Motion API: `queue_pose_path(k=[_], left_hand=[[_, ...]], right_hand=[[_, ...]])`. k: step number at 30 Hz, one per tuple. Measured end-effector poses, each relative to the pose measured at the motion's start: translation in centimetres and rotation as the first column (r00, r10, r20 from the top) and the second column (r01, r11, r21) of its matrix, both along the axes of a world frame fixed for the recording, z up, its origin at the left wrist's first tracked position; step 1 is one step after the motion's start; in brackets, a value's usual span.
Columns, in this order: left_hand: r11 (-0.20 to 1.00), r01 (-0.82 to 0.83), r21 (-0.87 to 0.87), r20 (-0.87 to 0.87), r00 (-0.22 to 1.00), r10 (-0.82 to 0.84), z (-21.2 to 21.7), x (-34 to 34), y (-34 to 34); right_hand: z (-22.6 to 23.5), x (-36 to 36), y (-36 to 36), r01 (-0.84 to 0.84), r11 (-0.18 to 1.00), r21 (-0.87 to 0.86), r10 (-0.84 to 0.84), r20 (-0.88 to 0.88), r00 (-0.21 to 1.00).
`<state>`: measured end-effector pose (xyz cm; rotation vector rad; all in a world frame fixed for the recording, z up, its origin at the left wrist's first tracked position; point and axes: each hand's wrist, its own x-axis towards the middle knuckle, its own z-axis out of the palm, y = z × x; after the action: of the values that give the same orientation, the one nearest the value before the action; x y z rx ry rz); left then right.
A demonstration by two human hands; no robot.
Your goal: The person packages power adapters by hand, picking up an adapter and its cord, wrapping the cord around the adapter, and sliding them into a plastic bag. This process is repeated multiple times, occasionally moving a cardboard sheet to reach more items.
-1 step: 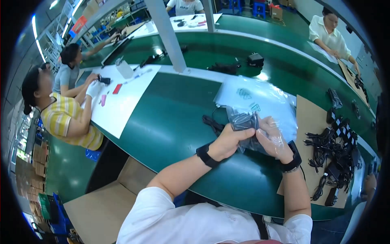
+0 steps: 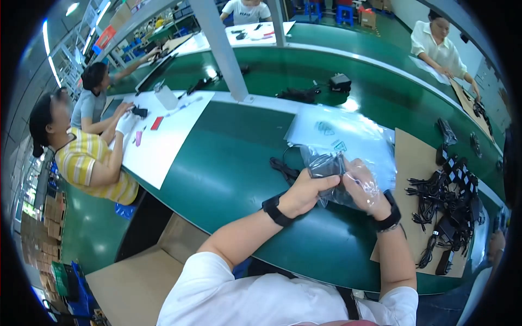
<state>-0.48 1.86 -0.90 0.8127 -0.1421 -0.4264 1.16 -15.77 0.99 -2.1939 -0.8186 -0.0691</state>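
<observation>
Over the green bench [image 2: 239, 163], both my hands hold a clear plastic bag [image 2: 319, 158] with a dark item inside; its exact kind is hard to make out through the film. My left hand [image 2: 303, 193] is closed on the bag's near left side, thumb lying across it. On the other side my right hand [image 2: 361, 187] pinches the bag's right edge, with shiny film over its fingers. Just beyond lies a stack of clear bags [image 2: 356, 130] with green marks. A black cable [image 2: 283, 168] rests left of the held bag.
To the right, many black power adapters with cords [image 2: 443, 212] cover a cardboard sheet [image 2: 403, 157]. Beyond the bench edge sit a black adapter [image 2: 340, 82] and a bagged item [image 2: 447, 131]. A grey post [image 2: 223, 51] rises ahead. Co-workers sit left and across; an open carton [image 2: 133, 282] stands lower left.
The held bag has turned slightly, and my right fingers have shifted a little on its edge. Both hands keep their hold.
</observation>
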Motion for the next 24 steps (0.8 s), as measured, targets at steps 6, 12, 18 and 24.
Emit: queue_pose_path(k=[6,12,18,24], left_hand=[[0.998,-0.002,-0.057,-0.024,1.000,0.000,0.6,-0.9,-1.2],[0.997,-0.058,-0.044,-0.030,0.998,0.057,0.6,-0.5,-0.7],[0.944,-0.284,-0.169,0.052,0.954,0.297,0.7,1.2,1.5],[0.952,-0.271,-0.140,0.078,0.956,0.283,1.5,0.7,0.9]], right_hand=[[-0.4,-0.9,0.9,0.138,0.990,-0.017,-0.119,0.415,0.902],[-2.1,-0.3,0.8,-0.048,0.962,0.268,0.004,0.161,0.987],[0.3,1.6,-2.6,0.357,0.688,0.632,-0.057,-0.443,0.895],[0.3,0.0,0.2,0.215,0.603,0.768,0.360,-0.503,0.786]])
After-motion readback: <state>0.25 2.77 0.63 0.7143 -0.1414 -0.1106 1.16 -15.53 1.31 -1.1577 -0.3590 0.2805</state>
